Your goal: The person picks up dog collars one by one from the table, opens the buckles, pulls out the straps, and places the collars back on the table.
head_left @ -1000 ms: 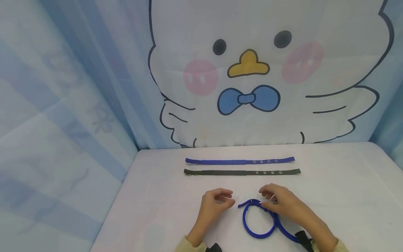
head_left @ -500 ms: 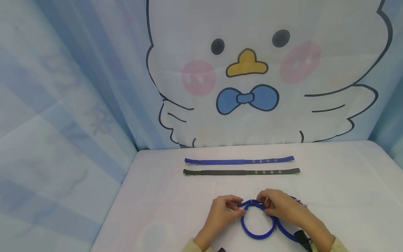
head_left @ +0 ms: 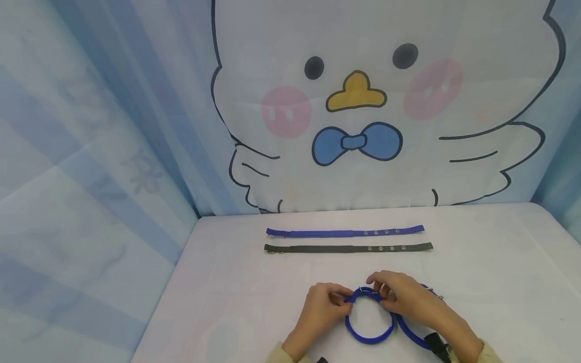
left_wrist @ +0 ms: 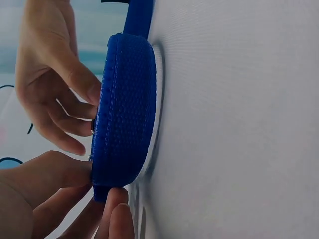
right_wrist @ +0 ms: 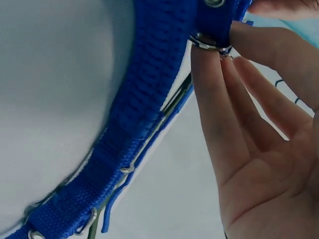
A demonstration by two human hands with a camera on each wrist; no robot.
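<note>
A blue collar, buckled into a ring, stands on its edge on the table before me. My left hand pinches its strap at the left side, thumb and fingers on either face. In the left wrist view the ribbed band of the blue collar fills the middle, with left fingers at its lower end. My right hand holds the upper right of the same ring. In the right wrist view its thumb and fingertips grip the strap by the metal buckle.
A second ringed blue collar lies to the right, partly hidden under my right forearm. Farther back, a straight blue collar and a straight dark green collar lie parallel. A printed curtain hangs behind the table.
My left hand has moved right to the ring and taken hold of the strap end, which has turned in against the ring. The right hand stays near the buckle and has shifted slightly.
</note>
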